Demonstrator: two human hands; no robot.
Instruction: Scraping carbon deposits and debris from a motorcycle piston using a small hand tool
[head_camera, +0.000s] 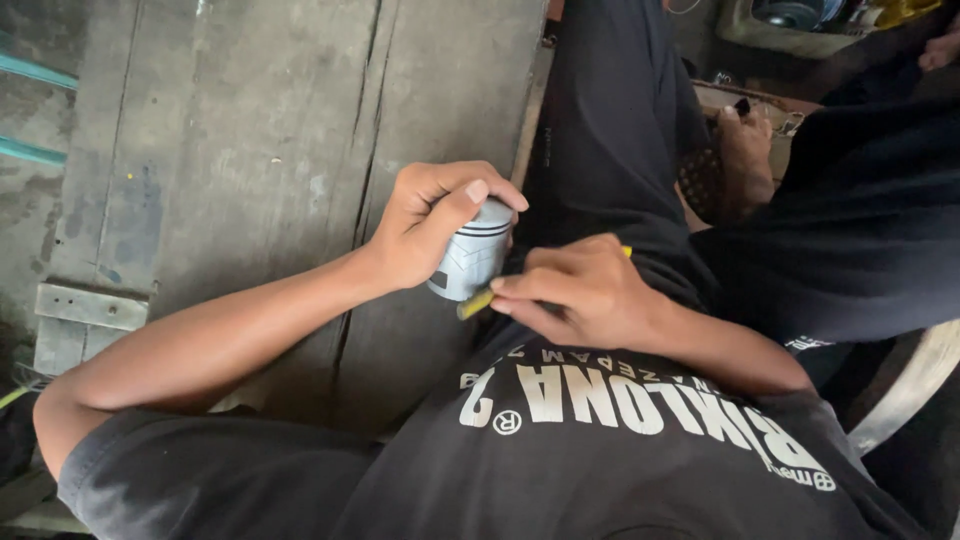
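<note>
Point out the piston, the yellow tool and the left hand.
piston (470, 258): head view, on its grey side wall.
yellow tool (474, 303): head view, on its exposed tip.
left hand (425, 225): head view, back of the hand.

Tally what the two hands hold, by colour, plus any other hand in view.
Grey: 1, the piston in the left hand
Yellow: 1, the thin yellow tool in the right hand
Other hands: 1, another person's hand
Total: 3
</note>
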